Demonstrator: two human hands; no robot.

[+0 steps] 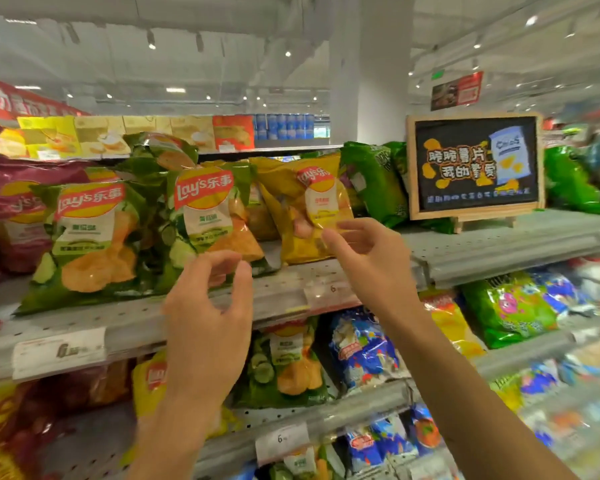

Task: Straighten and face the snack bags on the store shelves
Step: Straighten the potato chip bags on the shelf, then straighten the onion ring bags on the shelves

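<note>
Standing tilted on the perforated grey shelf [291,289], left of the chalkboard sign [475,164]: a yellow Lay's bag [302,202], and further left of the sign two green Lay's bags, one leaning [208,209] and one lower [90,237]. Right hand [368,258] raised at the yellow bag's lower right corner, fingers loosely spread, fingertips [329,242] at the bag's edge; cannot tell whether touching or just short of it. Left hand [208,320] below the leaning green bag, fingers and thumb loosely curled and apart, holding nothing. Dark green bags [374,181] just beside the sign. More snack bags on lower shelves, white price tags [59,351] along the rails. Grey ceiling with spotlights overhead.
</note>
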